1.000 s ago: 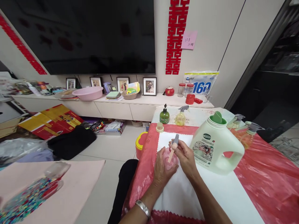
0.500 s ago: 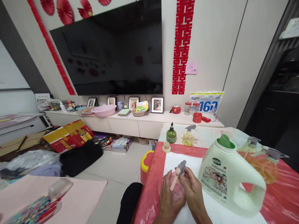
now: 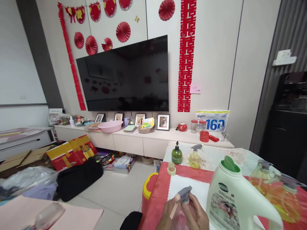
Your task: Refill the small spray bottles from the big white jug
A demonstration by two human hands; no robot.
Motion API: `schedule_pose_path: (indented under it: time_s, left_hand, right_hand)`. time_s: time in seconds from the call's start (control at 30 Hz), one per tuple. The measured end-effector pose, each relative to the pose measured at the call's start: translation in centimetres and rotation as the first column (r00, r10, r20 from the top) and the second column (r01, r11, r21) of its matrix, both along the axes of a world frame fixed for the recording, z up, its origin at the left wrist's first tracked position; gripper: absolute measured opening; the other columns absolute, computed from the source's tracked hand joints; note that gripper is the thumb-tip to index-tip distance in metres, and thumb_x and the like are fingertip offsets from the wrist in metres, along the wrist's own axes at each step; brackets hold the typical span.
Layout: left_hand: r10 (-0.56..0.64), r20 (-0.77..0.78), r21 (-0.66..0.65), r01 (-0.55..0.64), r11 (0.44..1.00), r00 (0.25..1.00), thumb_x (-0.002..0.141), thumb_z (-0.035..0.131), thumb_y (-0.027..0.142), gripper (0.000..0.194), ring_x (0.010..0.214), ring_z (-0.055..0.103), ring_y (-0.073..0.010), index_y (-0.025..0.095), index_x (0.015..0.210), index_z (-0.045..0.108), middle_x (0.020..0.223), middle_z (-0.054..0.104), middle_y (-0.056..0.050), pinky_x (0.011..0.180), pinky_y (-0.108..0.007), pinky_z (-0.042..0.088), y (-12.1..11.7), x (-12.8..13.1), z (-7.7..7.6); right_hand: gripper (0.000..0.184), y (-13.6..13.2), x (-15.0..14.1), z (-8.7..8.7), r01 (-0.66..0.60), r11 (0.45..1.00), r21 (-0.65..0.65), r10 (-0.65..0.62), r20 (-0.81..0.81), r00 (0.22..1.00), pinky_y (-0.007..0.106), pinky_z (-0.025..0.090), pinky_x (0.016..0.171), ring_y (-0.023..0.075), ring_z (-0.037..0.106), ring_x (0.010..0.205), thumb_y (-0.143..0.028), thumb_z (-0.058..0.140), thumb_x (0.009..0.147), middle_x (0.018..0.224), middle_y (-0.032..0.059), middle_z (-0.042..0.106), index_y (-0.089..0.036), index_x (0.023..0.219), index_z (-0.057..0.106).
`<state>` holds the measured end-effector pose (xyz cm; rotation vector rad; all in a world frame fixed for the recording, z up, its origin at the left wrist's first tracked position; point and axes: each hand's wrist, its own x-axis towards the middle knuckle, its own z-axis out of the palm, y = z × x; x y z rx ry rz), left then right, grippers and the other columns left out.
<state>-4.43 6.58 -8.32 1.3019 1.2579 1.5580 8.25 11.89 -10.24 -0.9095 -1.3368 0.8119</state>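
At the bottom edge of the view both my hands are together over a white cloth (image 3: 187, 187) on a red-covered table (image 3: 157, 195). My left hand (image 3: 165, 220) wraps around a small pink see-through spray bottle (image 3: 178, 218). My right hand (image 3: 200, 214) grips the bottle's grey trigger head (image 3: 184, 194), from which a pale tube (image 3: 174, 207) hangs down at a slant. A large pale green detergent jug (image 3: 230, 201) with a green cap stands just right of my hands.
On the table beyond stand a small cap (image 3: 171, 168), a dark green pump bottle (image 3: 177, 154), a yellow spray bottle (image 3: 194, 157) and two amber spray bottles (image 3: 275, 191) at right. A yellow and red stool (image 3: 148, 188) sits left of the table. A cluttered TV sideboard (image 3: 144, 140) lines the wall.
The view has tilted upward, so my hands and the table sank to the bottom edge. My hands stay closed on the pink bottle and its trigger head.
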Motion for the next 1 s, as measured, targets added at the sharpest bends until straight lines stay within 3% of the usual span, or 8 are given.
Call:
schedule_pose_path:
  time_s: [0.1, 0.2, 0.37, 0.57, 0.67, 0.8, 1.0]
  left_hand:
    - [-0.007, 0.05, 0.02, 0.006, 1.0, 0.999, 0.072, 0.081, 0.043, 0.048, 0.125, 0.063, -0.035, 0.026, 0.117, 0.075, 0.125, 0.072, -0.013, 0.114, -0.046, 0.046, 0.0, 0.1, 0.7]
    - [-0.017, 0.221, 0.043, 0.008, 0.999, 0.975, 0.068, 0.085, 0.053, 0.056, 0.123, 0.064, -0.033, 0.022, 0.113, 0.075, 0.125, 0.072, -0.014, 0.111, -0.043, 0.048, 0.0, 1.4, 1.6]
    - [-0.006, 0.495, -0.046, 0.033, 0.998, 0.869, 0.057, 0.094, 0.046, 0.046, 0.088, 0.074, -0.0245, 0.019, 0.089, 0.072, 0.095, 0.08, -0.01, 0.082, -0.034, 0.06, 1.0, 3.7, 2.4]
    - [0.075, 0.528, -0.056, -0.054, 0.997, 0.846, 0.048, 0.097, 0.046, 0.05, 0.066, 0.068, -0.0168, 0.017, 0.077, 0.067, 0.07, 0.075, -0.004, 0.066, -0.027, 0.056, 1.6, 4.6, 3.4]
    - [0.126, 0.5, -0.099, -0.087, 0.991, 0.857, 0.046, 0.096, 0.048, 0.05, 0.063, 0.067, -0.0169, 0.017, 0.072, 0.069, 0.065, 0.073, -0.002, 0.064, -0.027, 0.056, 1.3, 4.6, 4.3]
    - [0.175, 0.411, -0.092, -0.151, 0.984, 0.895, 0.049, 0.094, 0.046, 0.042, 0.073, 0.07, -0.0207, 0.016, 0.071, 0.073, 0.072, 0.075, -0.005, 0.071, -0.03, 0.058, 1.2, 4.5, 4.9]
    - [0.185, 0.346, -0.038, -0.183, 0.982, 0.92, 0.058, 0.089, 0.049, 0.041, 0.078, 0.07, -0.0216, 0.016, 0.078, 0.077, 0.079, 0.076, -0.007, 0.074, -0.031, 0.057, 1.9, 4.3, 3.5]
  right_hand:
    - [0.048, 0.1, -0.6, -1.0, 0.032, 0.999, -0.023, -0.033, -0.051, 0.998, 0.026, 0.058, 0.083, 0.0251, 0.074, 0.096, -0.063, 0.067, 0.08, 0.103, 0.0069, 0.079, -0.022, 0.105, 0.073]
    - [0.05, 0.2, -0.5, -1.9, 0.078, 0.997, -0.012, -0.078, -0.044, 0.996, 0.028, 0.059, 0.085, 0.0264, 0.074, 0.097, -0.061, 0.07, 0.079, 0.105, 0.0095, 0.078, -0.02, 0.107, 0.072]
    - [0.044, 0.3, 0.1, -2.8, 0.08, 0.995, 0.057, -0.077, -0.047, 0.996, 0.035, 0.059, 0.091, 0.0279, 0.072, 0.103, -0.056, 0.064, 0.085, 0.111, 0.0119, 0.075, -0.02, 0.108, 0.071]
    - [0.047, -0.1, 0.4, -3.7, 0.077, 0.996, 0.036, -0.074, -0.083, 0.994, 0.047, 0.055, 0.102, 0.0341, 0.065, 0.119, -0.054, 0.068, 0.082, 0.125, 0.0148, 0.07, -0.021, 0.115, 0.07]
    - [0.049, -0.1, 1.1, -3.1, -0.02, 1.0, -0.019, 0.017, -0.106, 0.994, 0.045, 0.054, 0.104, 0.0329, 0.064, 0.122, -0.056, 0.067, 0.083, 0.13, 0.0148, 0.068, -0.02, 0.116, 0.07]
    - [0.041, 0.1, 2.3, -1.0, -0.181, 0.98, -0.08, 0.177, -0.056, 0.983, 0.034, 0.058, 0.093, 0.0275, 0.068, 0.111, -0.057, 0.06, 0.089, 0.117, 0.011, 0.072, -0.021, 0.105, 0.072]
    - [0.028, -0.6, 1.8, 1.2, -0.235, 0.971, -0.052, 0.234, -0.029, 0.972, 0.026, 0.054, 0.088, 0.0228, 0.064, 0.108, -0.05, 0.059, 0.092, 0.101, 0.0046, 0.066, -0.025, 0.098, 0.07]
